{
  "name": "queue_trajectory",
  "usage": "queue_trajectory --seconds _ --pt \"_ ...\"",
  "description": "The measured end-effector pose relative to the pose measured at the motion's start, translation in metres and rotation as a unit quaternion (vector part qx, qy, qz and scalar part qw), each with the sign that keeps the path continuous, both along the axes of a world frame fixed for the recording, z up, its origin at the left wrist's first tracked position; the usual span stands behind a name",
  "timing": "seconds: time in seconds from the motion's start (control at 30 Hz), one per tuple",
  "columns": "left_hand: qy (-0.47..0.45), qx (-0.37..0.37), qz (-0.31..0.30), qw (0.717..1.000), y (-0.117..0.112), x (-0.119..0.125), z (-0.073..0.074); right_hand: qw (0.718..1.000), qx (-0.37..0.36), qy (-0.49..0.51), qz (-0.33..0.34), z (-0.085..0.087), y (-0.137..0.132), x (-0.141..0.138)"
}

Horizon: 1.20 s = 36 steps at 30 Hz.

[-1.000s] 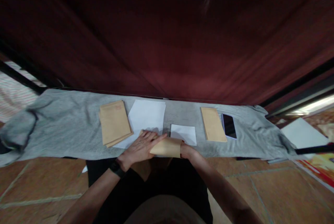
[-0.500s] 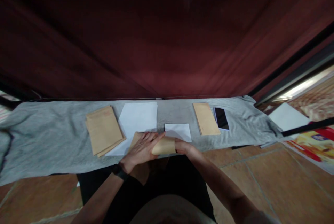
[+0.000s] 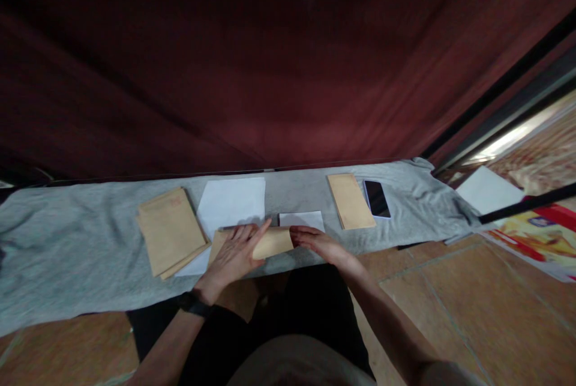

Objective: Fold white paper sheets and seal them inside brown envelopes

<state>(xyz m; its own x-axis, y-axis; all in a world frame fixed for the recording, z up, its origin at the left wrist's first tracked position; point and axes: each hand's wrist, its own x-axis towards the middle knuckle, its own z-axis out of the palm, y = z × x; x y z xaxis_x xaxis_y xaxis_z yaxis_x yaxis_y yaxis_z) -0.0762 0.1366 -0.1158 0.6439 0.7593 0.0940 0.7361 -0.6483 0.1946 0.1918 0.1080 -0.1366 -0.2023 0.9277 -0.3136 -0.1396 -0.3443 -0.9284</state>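
A brown paper envelope [image 3: 273,244] lies at the near edge of the cloth-covered table, partly over a white sheet of paper [image 3: 231,200]. My left hand [image 3: 234,257], with a dark watch on the wrist, presses over its left part and holds it, thumb stretched toward the far edge. At the envelope's right end is my right hand [image 3: 320,244], its fingers stretched to the left and their tips at the paper's edge. Whether those tips reach inside is hidden. Just behind, a smaller white paper [image 3: 303,219] is partly covered by the envelope and my right fingers.
Several brown envelopes [image 3: 171,230] are stacked to the left. Narrower brown envelopes [image 3: 351,201] and a phone [image 3: 377,199] lie to the right on the grey cloth [image 3: 90,242]. A dark red curtain-like sheet [image 3: 270,74] rises behind the table. Further right stands a black bar [image 3: 531,203].
My right hand has drawn back a little from the envelope's right end, so more of its fingers shows. My left hand still holds the envelope. The whole view has shifted slightly.
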Motion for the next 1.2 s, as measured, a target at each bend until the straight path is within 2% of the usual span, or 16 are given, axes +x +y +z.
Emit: queue_trajectory --seconds 0.07,0.13,0.2,0.3,0.4,0.43,0.5,0.6,0.7,0.8,0.97,1.2 --pt "0.004 0.005 0.017 1.0 0.001 -0.004 -0.006 1.0 0.002 0.026 0.005 -0.005 0.0 0.004" --pt "0.0 0.015 0.035 0.999 0.0 -0.007 -0.012 0.998 0.038 -0.047 -0.013 -0.015 0.001 0.008" --pt "-0.005 0.025 0.045 0.999 -0.002 -0.007 -0.017 0.984 0.077 -0.151 -0.05 -0.025 0.001 0.014" --pt "-0.006 0.037 0.05 0.998 -0.004 -0.006 -0.022 0.926 0.139 -0.327 -0.127 -0.037 -0.001 0.026" --pt "-0.009 0.043 0.048 0.998 -0.004 -0.006 -0.022 0.833 0.189 -0.493 -0.167 -0.042 -0.006 0.037" --pt "-0.011 0.045 0.049 0.998 -0.004 -0.006 -0.022 0.812 0.191 -0.526 -0.168 -0.042 -0.007 0.039" --pt "-0.014 0.044 0.059 0.997 -0.003 -0.006 -0.022 0.786 0.182 -0.57 -0.157 -0.042 -0.009 0.041" --pt "-0.015 0.04 0.068 0.997 -0.003 -0.005 -0.023 0.761 0.16 -0.616 -0.124 -0.039 -0.009 0.036" --pt "-0.017 0.039 0.062 0.997 -0.004 -0.004 -0.023 0.747 0.127 -0.643 -0.108 -0.036 -0.008 0.03" --pt "-0.024 0.04 0.063 0.997 -0.005 -0.003 -0.023 0.745 0.084 -0.653 -0.105 -0.033 -0.006 0.026" --pt "-0.033 0.035 0.067 0.997 -0.004 -0.003 -0.025 0.757 0.035 -0.645 -0.1 -0.027 0.0 0.025" --pt "-0.023 0.043 0.06 0.997 -0.005 -0.004 -0.029 0.765 0.018 -0.637 -0.092 -0.025 0.004 0.027"
